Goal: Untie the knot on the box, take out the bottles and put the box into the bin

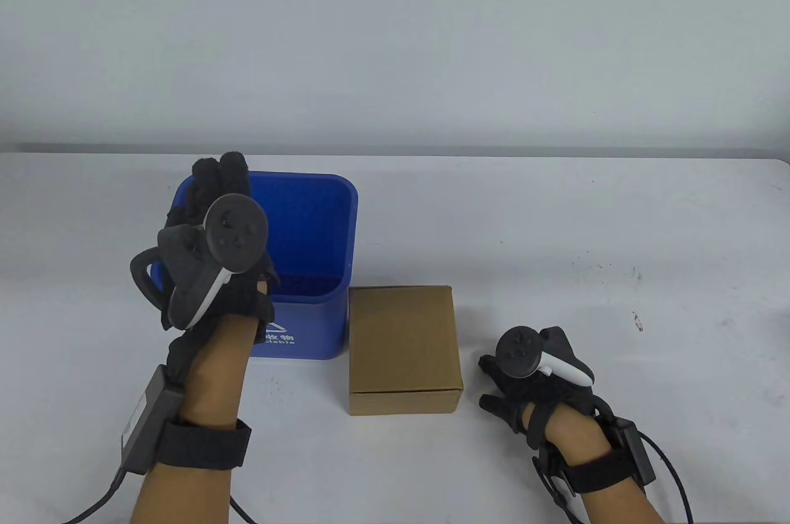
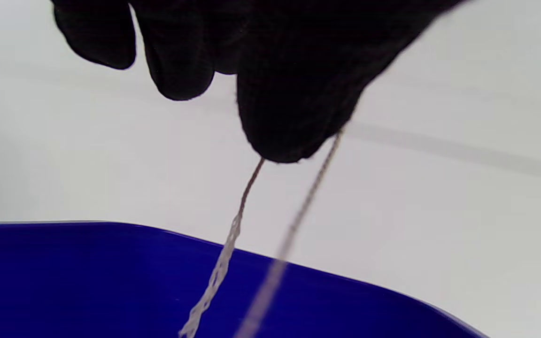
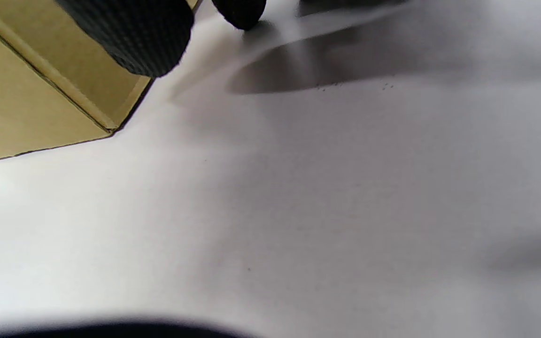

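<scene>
On a white table (image 1: 617,228) before a pale wall, one cardboard box (image 1: 401,342) is flanked by one blue bin (image 1: 308,221) at 10 o'clock; one string (image 2: 226,253) is pinched by the left hand (image 1: 210,252), while the right hand (image 1: 531,376) is rested at 3 o'clock, fingers loosely curled.

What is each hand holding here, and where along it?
Left hand pinches a string at its top, two strands hanging over the blue bin. Right hand holds nothing.

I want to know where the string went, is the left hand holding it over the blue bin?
Yes, the left hand pinches two strands of string that hang down over the blue bin.
</scene>
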`<action>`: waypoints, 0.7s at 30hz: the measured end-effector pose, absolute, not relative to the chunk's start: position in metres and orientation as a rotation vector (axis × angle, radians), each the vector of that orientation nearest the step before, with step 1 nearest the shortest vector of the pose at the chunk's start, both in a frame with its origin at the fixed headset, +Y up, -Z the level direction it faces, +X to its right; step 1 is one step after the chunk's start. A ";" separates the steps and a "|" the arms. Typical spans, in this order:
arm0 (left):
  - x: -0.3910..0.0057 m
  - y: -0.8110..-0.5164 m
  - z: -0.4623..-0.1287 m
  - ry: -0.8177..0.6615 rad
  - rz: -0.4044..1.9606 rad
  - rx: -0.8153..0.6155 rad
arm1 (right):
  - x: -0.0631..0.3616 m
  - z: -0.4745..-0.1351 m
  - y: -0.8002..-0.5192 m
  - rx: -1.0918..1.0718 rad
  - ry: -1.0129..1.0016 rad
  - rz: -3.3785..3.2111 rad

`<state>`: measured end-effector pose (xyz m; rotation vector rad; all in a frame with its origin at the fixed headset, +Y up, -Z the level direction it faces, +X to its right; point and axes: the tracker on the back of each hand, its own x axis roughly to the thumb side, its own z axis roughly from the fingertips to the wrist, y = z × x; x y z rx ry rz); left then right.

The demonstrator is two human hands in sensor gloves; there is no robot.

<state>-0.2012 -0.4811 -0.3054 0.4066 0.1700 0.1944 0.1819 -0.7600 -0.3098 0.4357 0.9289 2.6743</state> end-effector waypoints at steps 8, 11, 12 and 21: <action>-0.181 -0.492 -0.291 0.073 0.161 0.379 | 0.182 -0.310 -0.760 0.436 0.929 2.674; -0.185 -0.496 -0.295 0.077 0.181 0.306 | 0.182 -0.310 -0.760 0.435 0.928 2.675; -0.187 -0.496 -0.296 0.081 0.196 0.303 | 0.182 -0.310 -0.760 0.434 0.927 2.675; -0.208 -0.490 -0.299 0.140 0.165 0.379 | 0.182 -0.310 -0.760 0.434 0.927 2.676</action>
